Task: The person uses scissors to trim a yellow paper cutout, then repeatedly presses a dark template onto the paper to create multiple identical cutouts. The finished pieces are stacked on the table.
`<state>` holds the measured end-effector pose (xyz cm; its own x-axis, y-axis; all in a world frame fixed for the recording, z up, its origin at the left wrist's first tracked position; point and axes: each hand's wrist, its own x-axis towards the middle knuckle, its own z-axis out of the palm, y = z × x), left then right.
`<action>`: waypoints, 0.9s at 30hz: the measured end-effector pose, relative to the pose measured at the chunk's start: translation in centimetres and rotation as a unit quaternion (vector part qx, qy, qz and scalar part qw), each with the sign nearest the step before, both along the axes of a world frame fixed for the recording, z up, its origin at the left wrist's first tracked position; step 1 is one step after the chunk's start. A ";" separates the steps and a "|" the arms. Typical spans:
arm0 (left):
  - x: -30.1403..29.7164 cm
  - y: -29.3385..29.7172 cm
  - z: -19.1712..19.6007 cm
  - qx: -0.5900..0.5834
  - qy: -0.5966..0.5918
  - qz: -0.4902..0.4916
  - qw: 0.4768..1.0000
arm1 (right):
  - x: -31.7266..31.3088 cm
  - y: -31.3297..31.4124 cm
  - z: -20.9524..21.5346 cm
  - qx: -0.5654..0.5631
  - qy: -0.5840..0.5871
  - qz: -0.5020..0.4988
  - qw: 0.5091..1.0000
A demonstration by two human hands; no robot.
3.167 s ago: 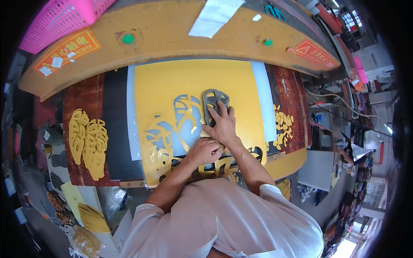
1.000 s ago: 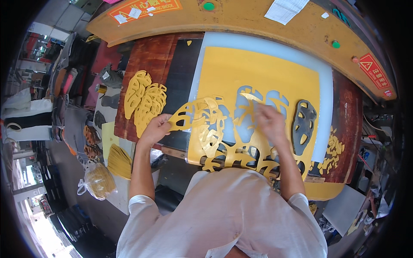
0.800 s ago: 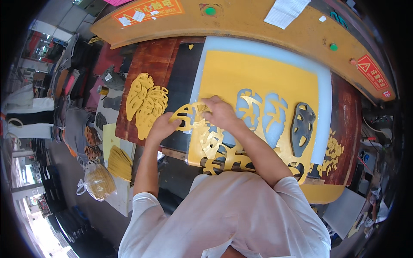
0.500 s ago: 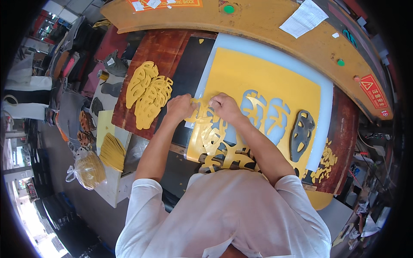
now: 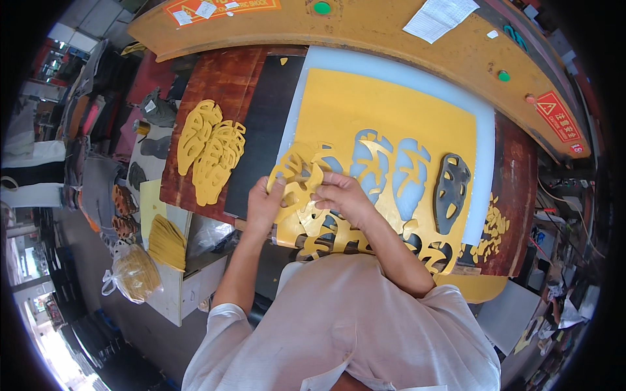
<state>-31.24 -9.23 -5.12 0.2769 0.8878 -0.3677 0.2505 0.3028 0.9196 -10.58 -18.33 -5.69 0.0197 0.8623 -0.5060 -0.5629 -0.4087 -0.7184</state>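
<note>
Between my two hands I hold a yellow cut-out sole-shaped piece (image 5: 291, 174) with openings in it, raised over a large yellow sheet (image 5: 391, 98). My left hand (image 5: 262, 207) pinches its near left edge with the thumb on top. On its right edge, my right hand (image 5: 344, 197) is closed, thumb against fingers. Beneath and beside the piece, the near part of the sheet is cut into strips and sole-shaped holes. Farther right on the sheet lies a dark sole-shaped cutting die (image 5: 452, 190).
A pile of yellow cut pieces (image 5: 210, 153) lies on the reddish board at left. Yellow scraps (image 5: 492, 229) gather at right. An orange-yellow machine beam (image 5: 365, 32) crosses the far side. A side table (image 5: 171, 296) at left carries stacked yellow strips and a filled clear bag.
Both hands have come nearer to me, lifting the yellow cut-out piece off the sheet's left edge. The view has shifted slightly.
</note>
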 end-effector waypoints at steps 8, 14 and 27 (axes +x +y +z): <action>2.4 -3.7 2.1 0.417 0.126 -0.203 0.877 | -0.5 -1.3 -1.5 -0.008 -0.041 0.007 0.999; 1.6 -2.9 -1.0 0.113 -0.004 -0.176 0.978 | 0.5 -2.6 -2.2 0.014 -0.009 0.067 0.998; 2.8 3.5 -3.9 0.325 0.334 -0.125 0.876 | 1.9 -3.9 -1.1 -0.003 -0.375 0.078 0.924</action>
<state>-28.40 -5.72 -8.99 0.4090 0.9117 0.0384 0.7819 -0.3719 0.5003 -8.73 -22.19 -6.81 0.2422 0.8813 -0.4058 0.1583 -0.4485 -0.8796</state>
